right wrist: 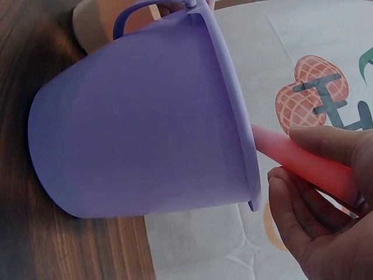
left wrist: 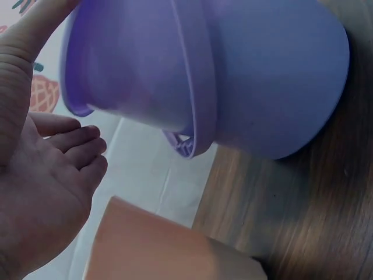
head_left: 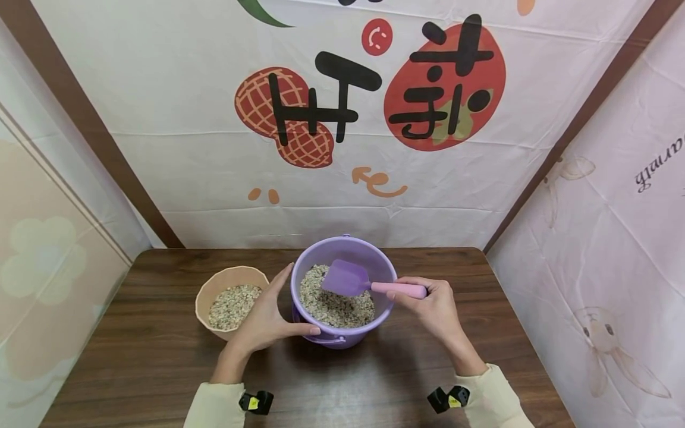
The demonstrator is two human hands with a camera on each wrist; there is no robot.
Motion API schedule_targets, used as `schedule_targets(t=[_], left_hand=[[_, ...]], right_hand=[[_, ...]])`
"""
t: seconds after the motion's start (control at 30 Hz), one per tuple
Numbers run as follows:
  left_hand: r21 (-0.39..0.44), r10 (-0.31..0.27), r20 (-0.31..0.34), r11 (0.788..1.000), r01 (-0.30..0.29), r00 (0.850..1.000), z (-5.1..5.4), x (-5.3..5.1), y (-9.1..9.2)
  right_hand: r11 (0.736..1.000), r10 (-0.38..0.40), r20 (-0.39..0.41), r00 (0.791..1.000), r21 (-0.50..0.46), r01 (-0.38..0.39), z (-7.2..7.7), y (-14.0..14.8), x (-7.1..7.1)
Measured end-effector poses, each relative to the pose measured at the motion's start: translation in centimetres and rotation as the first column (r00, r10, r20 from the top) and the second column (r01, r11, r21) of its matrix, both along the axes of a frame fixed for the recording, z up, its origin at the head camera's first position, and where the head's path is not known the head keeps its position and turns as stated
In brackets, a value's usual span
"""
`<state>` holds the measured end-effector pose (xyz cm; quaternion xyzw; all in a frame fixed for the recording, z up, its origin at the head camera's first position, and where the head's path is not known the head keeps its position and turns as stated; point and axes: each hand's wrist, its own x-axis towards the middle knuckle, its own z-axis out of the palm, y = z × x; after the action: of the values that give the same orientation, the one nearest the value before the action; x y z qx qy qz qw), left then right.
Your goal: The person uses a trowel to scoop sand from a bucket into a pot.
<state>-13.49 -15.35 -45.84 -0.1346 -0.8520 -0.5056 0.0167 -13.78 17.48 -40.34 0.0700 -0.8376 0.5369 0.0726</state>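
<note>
A purple bucket [head_left: 345, 336] stands on the table, holding a layer of pale, grain-like flakes [head_left: 334, 309]. Over those flakes hangs a toy shovel with a purple blade [head_left: 346, 278] and a pink handle [head_left: 398, 289]. My right hand [head_left: 430, 300] grips this handle at the bucket's right rim, thumb on one side and fingers on the other in the right wrist view. On the left, my left hand [head_left: 266, 321] is spread beside the bucket, its thumb at the front rim and its fingers along the left side. Whether the fingertips touch the rim, I cannot tell.
A peach-coloured tub [head_left: 214, 291] with similar flakes stands just left of the bucket, partly behind my left hand. The bucket's handle [left wrist: 201, 87] hangs down its side. Behind the wooden table [head_left: 444, 264] rises a printed cloth wall [head_left: 203, 178].
</note>
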Motion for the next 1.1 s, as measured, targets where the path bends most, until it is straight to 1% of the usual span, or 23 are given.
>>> schedule_targets(t=[0.07, 0.13, 0.3, 0.43, 0.53, 0.6, 0.7, 0.77, 0.9, 1.1], left_hand=[[0.011, -0.005, -0.008, 1.000, 0.005, 1.000, -0.1, -0.1, 0.3], [0.017, -0.007, -0.016, 1.000, 0.008, 1.000, -0.1, -0.1, 0.4], [0.013, -0.011, -0.021, 1.000, 0.011, 1.000, -0.3, -0.2, 0.4], [0.005, -0.006, -0.012, 1.000, 0.006, 1.000, -0.2, -0.2, 0.3], [0.002, -0.004, -0.007, 1.000, 0.004, 1.000, -0.2, -0.1, 0.3], [0.002, -0.003, -0.007, 1.000, 0.003, 1.000, -0.1, -0.1, 0.3], [0.002, -0.003, -0.007, 1.000, 0.003, 1.000, 0.0, -0.1, 0.3], [-0.003, -0.001, -0.008, 1.000, 0.001, 1.000, 0.0, -0.1, 0.3], [-0.012, -0.001, -0.012, 1.000, 0.001, 1.000, -0.1, -0.2, 0.3], [-0.008, -0.004, -0.013, 1.000, 0.004, 1.000, -0.2, -0.2, 0.3]], right_hand=[[1.000, 0.020, -0.010, 1.000, 0.009, -0.020, -0.4, 0.4, -0.3], [0.998, 0.050, -0.027, 0.998, 0.029, -0.049, -0.4, 0.6, -0.5], [0.984, 0.103, -0.065, 0.993, 0.150, -0.092, 0.2, 0.7, -0.8], [0.955, 0.136, -0.082, 0.987, 0.275, -0.109, 0.8, 0.5, -1.3], [0.930, 0.155, -0.100, 0.983, 0.349, -0.111, 1.1, 0.1, -1.6], [0.917, 0.171, -0.110, 0.979, 0.380, -0.118, 1.3, -0.2, -1.7], [0.906, 0.192, -0.115, 0.975, 0.402, -0.131, 1.3, -0.7, -2.0], [0.904, 0.198, -0.113, 0.974, 0.404, -0.137, 1.2, -1.1, -2.1], [0.912, 0.195, -0.096, 0.976, 0.383, -0.145, 1.2, -1.7, -2.3], [0.925, 0.213, -0.050, 0.976, 0.332, -0.185, 1.0, -2.1, -2.5]])
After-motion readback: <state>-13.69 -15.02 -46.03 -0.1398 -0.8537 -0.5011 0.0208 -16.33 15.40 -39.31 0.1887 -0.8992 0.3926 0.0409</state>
